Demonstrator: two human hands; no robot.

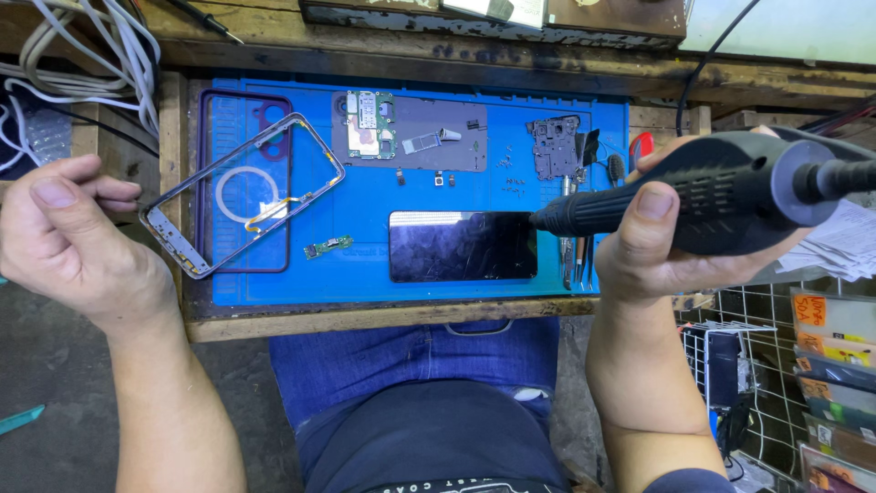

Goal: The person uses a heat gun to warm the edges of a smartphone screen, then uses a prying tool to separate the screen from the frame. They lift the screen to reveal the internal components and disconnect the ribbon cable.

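Note:
My right hand (657,246) grips a black rotary tool (712,192) held level, its tip pointing left just above the right end of a dark phone screen (462,246) lying on the blue work mat (365,274). My left hand (64,228) hovers left of the mat with fingers loosely curled and nothing in it, close to a bare phone frame (242,192) that lies tilted over a purple phone case (228,100). A phone body with an exposed circuit board (406,132) lies at the mat's far side.
A small board piece (328,246) and tiny screws lie on the mat. A metal shield part (555,146) and tweezers (575,256) sit at the mat's right. White cables (82,64) bunch at top left. A wire rack (757,365) with packets stands at right.

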